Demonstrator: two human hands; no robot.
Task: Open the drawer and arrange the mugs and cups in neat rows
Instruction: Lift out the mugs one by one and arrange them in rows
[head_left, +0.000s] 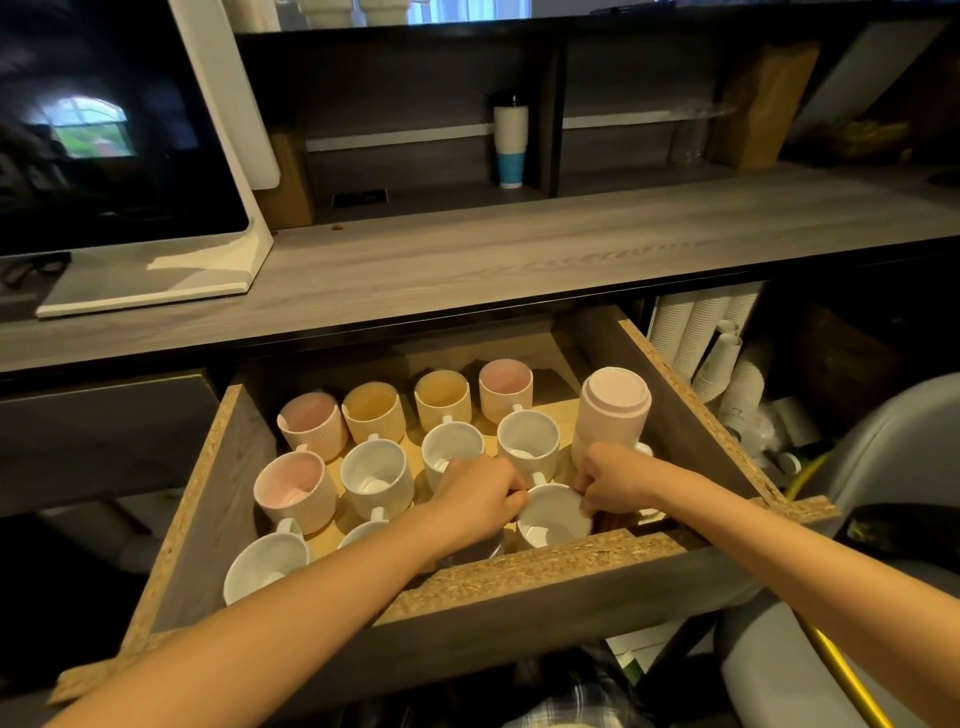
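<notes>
The wooden drawer stands pulled open under the grey counter, holding several ribbed mugs. Pink and yellow mugs line the back row, among them a pink one. White mugs fill the middle row, such as one. An upside-down pink mug sits stacked at the right. Near the front, both hands hold a white mug: my left hand grips its left rim and my right hand pinches its right rim. Another white mug rests at the front left.
A white-framed monitor stands on the counter at the left. A tall white and blue tumbler is on the shelf behind. Stacks of paper cups lie right of the drawer. A grey chair is at the right.
</notes>
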